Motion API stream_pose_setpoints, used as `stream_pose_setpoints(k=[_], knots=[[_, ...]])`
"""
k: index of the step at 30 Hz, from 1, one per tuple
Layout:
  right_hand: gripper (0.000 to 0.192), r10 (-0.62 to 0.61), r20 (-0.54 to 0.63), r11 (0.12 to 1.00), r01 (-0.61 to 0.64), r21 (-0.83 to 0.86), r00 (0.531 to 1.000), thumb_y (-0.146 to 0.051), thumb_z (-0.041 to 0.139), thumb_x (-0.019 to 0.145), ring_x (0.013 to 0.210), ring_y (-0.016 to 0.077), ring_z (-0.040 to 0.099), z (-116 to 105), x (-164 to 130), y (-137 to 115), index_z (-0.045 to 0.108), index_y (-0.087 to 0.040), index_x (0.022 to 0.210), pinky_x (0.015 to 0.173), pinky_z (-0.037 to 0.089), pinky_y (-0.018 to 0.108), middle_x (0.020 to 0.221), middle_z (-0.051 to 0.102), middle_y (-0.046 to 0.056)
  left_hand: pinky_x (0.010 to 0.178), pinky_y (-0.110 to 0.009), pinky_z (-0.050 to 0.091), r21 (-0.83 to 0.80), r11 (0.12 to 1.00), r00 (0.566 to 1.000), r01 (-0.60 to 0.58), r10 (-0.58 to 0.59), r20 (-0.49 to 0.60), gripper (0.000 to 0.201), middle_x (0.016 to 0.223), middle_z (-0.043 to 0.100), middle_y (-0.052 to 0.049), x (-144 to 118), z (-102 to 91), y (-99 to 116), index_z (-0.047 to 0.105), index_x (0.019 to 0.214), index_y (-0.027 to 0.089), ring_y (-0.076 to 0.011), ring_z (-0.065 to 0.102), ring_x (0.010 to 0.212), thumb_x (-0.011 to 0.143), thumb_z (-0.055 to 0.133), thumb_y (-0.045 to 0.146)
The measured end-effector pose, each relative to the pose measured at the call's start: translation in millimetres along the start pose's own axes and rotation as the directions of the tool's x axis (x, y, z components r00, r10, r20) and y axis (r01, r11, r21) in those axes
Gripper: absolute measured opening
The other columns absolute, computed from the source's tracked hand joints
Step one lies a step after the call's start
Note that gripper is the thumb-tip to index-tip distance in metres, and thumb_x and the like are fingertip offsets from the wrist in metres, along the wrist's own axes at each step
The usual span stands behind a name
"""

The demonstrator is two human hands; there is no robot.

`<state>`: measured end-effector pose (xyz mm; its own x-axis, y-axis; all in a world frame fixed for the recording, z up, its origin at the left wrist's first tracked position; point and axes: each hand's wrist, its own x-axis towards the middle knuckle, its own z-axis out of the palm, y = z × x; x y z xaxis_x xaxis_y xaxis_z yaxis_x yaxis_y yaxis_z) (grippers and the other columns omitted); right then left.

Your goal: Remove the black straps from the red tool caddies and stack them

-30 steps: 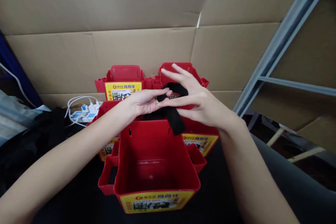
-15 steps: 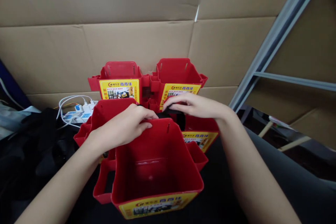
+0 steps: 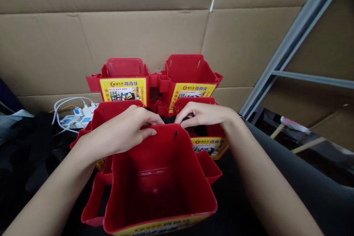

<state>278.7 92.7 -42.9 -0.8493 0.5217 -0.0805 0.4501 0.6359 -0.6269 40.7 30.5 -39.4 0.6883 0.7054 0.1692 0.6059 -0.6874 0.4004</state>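
Nearest me is a red plastic tool bucket (image 3: 152,155) with side pockets, slots in its back wall and a yellow label on its front. My left hand (image 3: 136,127) is closed on the bucket's back rim, thumb inside and fingers behind. Just right of it, my right hand (image 3: 200,113) pinches a black strap (image 3: 169,120) behind that rim, close to the right slot. Most of the strap is hidden behind the bucket wall and my fingers.
Behind stand more red buckets: one at back left (image 3: 124,70), one at back right (image 3: 188,70), and two partly covered by my arms. A power strip (image 3: 80,118) with white cables lies left. Dark fabric (image 3: 30,151) is beside it. Cardboard (image 3: 138,40) lines the back; a metal frame (image 3: 282,51) leans right.
My right hand has come down and closer to the near bucket's rim with the black strap. The view has shifted slightly; my left hand keeps its grip on the rim.
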Motion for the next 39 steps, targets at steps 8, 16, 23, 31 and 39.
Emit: stream_pose_setpoints(k=[8, 16, 23, 31, 39], knots=[[0.03, -0.011, -0.046, 0.999, 0.009, -0.052, 0.999, -0.034, 0.054, 0.081, 0.09, 0.0146, 0.061, 0, 0, -3, 0.068, -0.015, 0.098, 0.08, 0.044, 0.024, 0.105, 0.066, 0.006, 0.065, -0.018, 0.043, 0.024, 1.0, 1.0, -0.01, 0.01, -0.014, 0.027, 0.089, 0.067, 0.007, -1, 0.8, 0, 0.062, 0.102, 0.026, -0.009, 0.06, 0.077, 0.082, 0.047, 0.015], [0.031, -0.016, 0.004, 0.998, 0.016, -0.054, 1.0, -0.033, 0.052, 0.083, 0.086, 0.0152, 0.061, 2, 0, -4, 0.067, -0.015, 0.103, 0.077, 0.045, 0.024, 0.095, 0.069, 0.005, 0.066, -0.018, 0.043, 0.022, 1.0, 0.999, -0.02, 0.021, -0.034, 0.028, 0.089, 0.068, 0.006, -1, 2.2, 2, 0.063, 0.101, 0.025, -0.0088, 0.06, 0.077, 0.081, 0.047, 0.013], [0.028, -0.03, 0.016, 0.999, 0.031, -0.036, 0.999, -0.027, 0.051, 0.083, 0.084, 0.0149, 0.061, 5, 4, -9, 0.068, -0.014, 0.1, 0.076, 0.044, 0.024, 0.093, 0.069, 0.005, 0.065, -0.02, 0.044, 0.025, 0.999, 0.999, -0.025, 0.026, -0.023, 0.028, 0.089, 0.069, 0.002, -1, 0.8, 4, 0.064, 0.1, 0.022, -0.0121, 0.061, 0.076, 0.08, 0.047, 0.013], [0.028, -0.053, -0.001, 0.998, 0.053, -0.023, 0.999, -0.028, 0.05, 0.084, 0.08, 0.0141, 0.059, 7, 7, -6, 0.069, -0.013, 0.099, 0.073, 0.043, 0.022, 0.09, 0.068, 0.005, 0.065, -0.02, 0.043, 0.009, 1.0, 1.0, -0.014, 0.014, -0.017, 0.028, 0.09, 0.068, 0.003, -1, 0.2, 3, 0.063, 0.101, 0.024, -0.0119, 0.06, 0.077, 0.081, 0.047, 0.015], [0.029, -0.02, -0.002, 0.989, 0.02, -0.148, 1.0, -0.027, 0.049, 0.083, 0.058, 0.0072, 0.049, 8, 3, -19, 0.064, -0.015, 0.106, 0.056, 0.037, 0.019, 0.077, 0.064, 0.0, 0.066, -0.021, 0.043, 0.014, 1.0, 1.0, -0.009, 0.009, -0.024, 0.026, 0.089, 0.068, 0.003, -2, 1.8, 4, 0.063, 0.1, 0.024, -0.0122, 0.06, 0.077, 0.081, 0.047, 0.016]])
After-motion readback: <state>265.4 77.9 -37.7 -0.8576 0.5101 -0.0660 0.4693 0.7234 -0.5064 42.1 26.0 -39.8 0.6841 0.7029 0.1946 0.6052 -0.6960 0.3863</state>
